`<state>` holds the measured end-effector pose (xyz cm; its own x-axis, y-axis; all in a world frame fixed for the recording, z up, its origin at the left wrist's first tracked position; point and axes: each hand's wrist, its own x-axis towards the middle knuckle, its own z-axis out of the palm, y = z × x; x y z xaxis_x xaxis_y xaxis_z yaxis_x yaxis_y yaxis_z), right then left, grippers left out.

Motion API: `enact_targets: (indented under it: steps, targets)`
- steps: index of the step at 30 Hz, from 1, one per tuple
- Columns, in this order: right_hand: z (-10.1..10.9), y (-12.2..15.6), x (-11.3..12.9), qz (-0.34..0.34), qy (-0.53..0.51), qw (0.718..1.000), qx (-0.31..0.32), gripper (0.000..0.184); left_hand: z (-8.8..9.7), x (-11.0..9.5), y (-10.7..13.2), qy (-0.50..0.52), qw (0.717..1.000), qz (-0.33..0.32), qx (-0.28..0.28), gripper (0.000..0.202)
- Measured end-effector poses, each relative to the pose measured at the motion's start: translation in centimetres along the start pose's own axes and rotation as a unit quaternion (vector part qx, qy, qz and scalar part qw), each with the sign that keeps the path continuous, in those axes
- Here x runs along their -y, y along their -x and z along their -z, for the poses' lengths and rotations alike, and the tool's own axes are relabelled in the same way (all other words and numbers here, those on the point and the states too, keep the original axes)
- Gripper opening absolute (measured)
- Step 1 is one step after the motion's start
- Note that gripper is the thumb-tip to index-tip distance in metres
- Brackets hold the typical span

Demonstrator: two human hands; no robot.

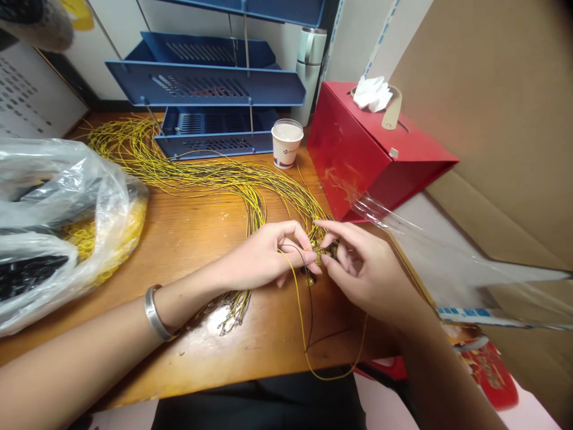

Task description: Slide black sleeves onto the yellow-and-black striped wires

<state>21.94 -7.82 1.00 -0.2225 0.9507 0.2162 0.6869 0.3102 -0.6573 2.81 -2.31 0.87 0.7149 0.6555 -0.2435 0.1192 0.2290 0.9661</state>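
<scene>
Yel./blk wire pair, thin and pliant, hangs in a loose loop over a wooden worktop; the yel. strand bows widest, dipping at the front edge and curving back up toward the R wrist; the blk strand drops straighter next to it; L hand has the pair pinched b/w thumb and forefinger, both wires trailing down below the fingers on the near side; R hand faces it, thumb and forefinger apart, the other fingers curled; whether those grasp anything, I can't tell from where I stand; small brass-toned parts sit b/w the two hands, right by the fingertips, too small to make out in detail; beyond, a long bundle of yel./blk wires sweeps across the worktop, one branch passing under the L forearm w/ its tips showing on the near side, another running to the R hand's fingertips; clear plastic bag w/ yel. and blk contents lies at left; at back, a blue tray rack, a paper cup, a pale flask and a red box w/ tissue poking out the top; silver bangle on the L wrist.
</scene>
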Motion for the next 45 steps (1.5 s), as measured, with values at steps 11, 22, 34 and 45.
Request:
enact_targets:
  steps: [11, 22, 34, 45]
  targets:
    - [-0.8, -0.7, -1.4, 0.002, 0.133, 0.984, -0.119, 0.036, 0.5, 0.0, 1.0, -0.016, 0.999, 0.024, -0.035, 0.019]
    - [-0.2, -2.2, 0.3, -0.056, 0.118, 0.985, 0.116, 0.003, 3.6, 1.2, 2.3, -0.199, 0.968, -0.045, -0.145, 0.02]
    - [0.2, -2.4, 0.3, -0.067, 0.215, 0.966, 0.13, 0.021, 4.4, 3.1, 1.9, -0.459, 0.856, -0.117, -0.208, 0.023]
    - [0.7, -3.1, 1.5, -0.082, 0.282, 0.945, 0.144, 0.015, 7.7, 2.8, 2.1, -0.483, 0.835, -0.144, -0.222, 0.025]
